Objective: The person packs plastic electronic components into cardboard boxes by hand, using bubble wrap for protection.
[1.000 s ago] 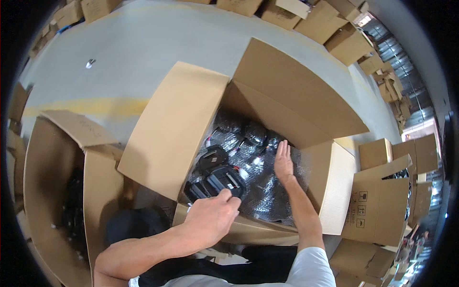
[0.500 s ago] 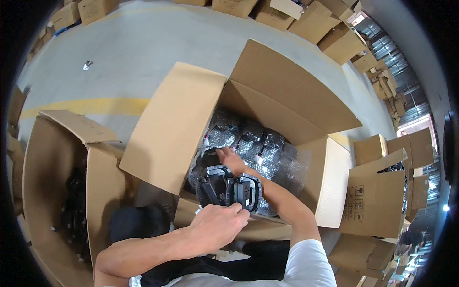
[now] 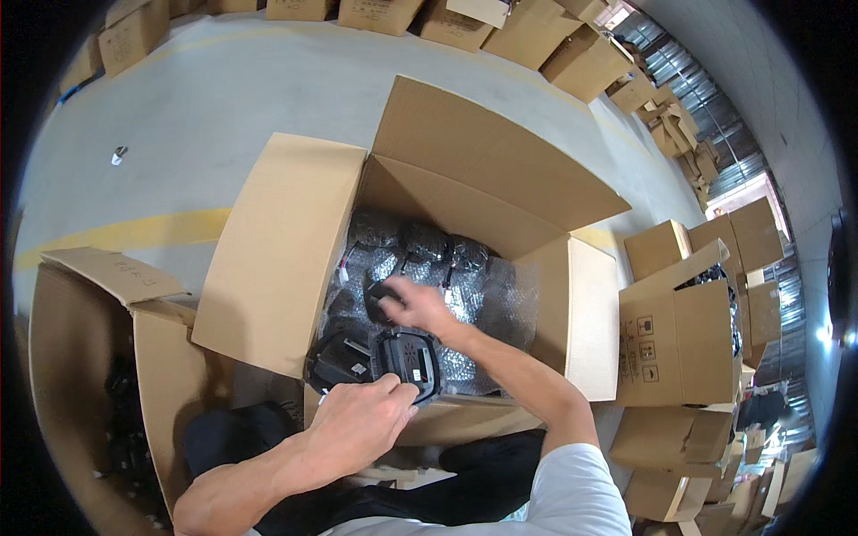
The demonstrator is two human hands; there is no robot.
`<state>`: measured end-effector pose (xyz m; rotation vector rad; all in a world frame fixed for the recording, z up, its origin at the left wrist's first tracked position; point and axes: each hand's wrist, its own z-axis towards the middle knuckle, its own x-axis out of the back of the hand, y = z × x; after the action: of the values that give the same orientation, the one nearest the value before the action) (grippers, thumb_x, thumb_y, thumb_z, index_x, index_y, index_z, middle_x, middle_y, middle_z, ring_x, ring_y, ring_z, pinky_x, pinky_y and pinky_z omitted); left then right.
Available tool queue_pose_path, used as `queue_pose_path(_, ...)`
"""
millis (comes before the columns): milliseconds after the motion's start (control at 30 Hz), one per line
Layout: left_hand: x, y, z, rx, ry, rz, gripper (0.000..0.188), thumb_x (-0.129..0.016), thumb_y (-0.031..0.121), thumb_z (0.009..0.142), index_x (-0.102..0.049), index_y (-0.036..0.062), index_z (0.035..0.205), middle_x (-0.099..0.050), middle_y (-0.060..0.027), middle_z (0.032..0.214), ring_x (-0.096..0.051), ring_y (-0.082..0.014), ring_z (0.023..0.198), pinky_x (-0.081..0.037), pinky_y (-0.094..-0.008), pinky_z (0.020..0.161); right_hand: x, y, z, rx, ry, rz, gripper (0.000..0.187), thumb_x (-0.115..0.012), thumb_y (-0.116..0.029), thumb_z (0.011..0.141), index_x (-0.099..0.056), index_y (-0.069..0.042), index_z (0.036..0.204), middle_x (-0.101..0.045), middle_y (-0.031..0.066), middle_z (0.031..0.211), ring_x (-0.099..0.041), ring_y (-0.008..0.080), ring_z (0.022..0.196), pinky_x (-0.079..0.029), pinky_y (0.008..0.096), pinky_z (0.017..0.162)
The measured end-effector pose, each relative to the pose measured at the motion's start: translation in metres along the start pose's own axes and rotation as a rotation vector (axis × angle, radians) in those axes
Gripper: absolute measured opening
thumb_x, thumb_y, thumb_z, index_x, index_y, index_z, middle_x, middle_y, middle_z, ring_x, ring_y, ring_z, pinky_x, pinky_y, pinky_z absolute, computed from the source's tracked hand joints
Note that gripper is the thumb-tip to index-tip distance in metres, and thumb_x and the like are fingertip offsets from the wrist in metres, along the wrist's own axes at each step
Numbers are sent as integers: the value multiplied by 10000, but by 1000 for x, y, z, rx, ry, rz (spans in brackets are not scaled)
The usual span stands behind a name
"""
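Note:
A large open cardboard box (image 3: 559, 295) stands in front of me, with bubble-wrapped black units (image 3: 424, 241) inside; short cables with white connectors stick out of them. At the near left corner of this box, my left hand (image 3: 362, 415) is closed on the near edge of a black plastic housing (image 3: 409, 357) with a rounded square frame and a white label. A second black housing (image 3: 340, 360) lies beside it, on its left. Deeper inside, over the bubble wrap, my right hand (image 3: 416, 308), blurred by motion, grips another black housing (image 3: 380, 302), seen only in part.
On the left stands an open box (image 3: 161, 393) with dark parts in it. More boxes (image 3: 679, 339) are stacked at the right, and a row of boxes (image 3: 451, 22) lines the far floor. A small crumpled scrap (image 3: 119, 155) lies on the grey floor.
My right hand has moved rightward over the bubble wrap with a black housing, away from the other two. The left hand keeps its hold near the box's front edge. The whole view has shifted.

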<state>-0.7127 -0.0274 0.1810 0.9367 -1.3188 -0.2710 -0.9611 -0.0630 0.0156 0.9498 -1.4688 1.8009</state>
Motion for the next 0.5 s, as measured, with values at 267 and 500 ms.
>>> queue_pose_path(267,2,-3,3,49,-22,10,232,-627,208,913,-632,34,1066,-600,-102,848,-645,-292,685,-523,-402,562,94,148,-46,-869,939,818,482,-621,-315,963,-509,-12,1321,-625,101,1119,-606,209,1002,-527,365,779)
queue_pose_path(500,-6,-1,16,2,59,15,178,-627,174,905,-572,7,927,-570,-120,794,-646,-295,639,-525,-394,546,49,248,-97,-874,344,-497,447,-614,-177,910,-501,38,1284,-559,286,1251,-564,435,1134,-443,474,1011)
